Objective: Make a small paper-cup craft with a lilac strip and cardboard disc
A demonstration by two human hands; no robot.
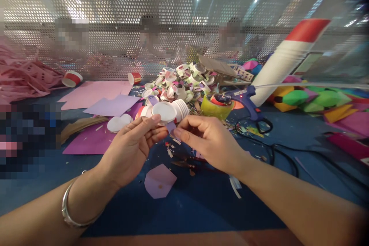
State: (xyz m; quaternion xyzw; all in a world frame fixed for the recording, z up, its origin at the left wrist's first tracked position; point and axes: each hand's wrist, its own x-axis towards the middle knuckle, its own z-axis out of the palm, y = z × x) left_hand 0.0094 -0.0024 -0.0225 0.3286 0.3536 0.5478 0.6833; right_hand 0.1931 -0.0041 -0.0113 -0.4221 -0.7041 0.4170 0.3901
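My left hand pinches a round white cut-down paper cup between thumb and fingers. A lilac paper strip hangs from its lower edge, and my right hand grips that strip between thumb and forefinger. Right behind the cup lies a stack of white paper cups. Scissors rest on the table below my right hand, partly covered by it. A cut piece of lilac paper lies nearer to me.
Farther back is a heap of cut cup pieces. A blue glue gun leans by a yellow-green container, its black cord running right. A long white tube of cups slants behind. Pink and purple sheets lie left.
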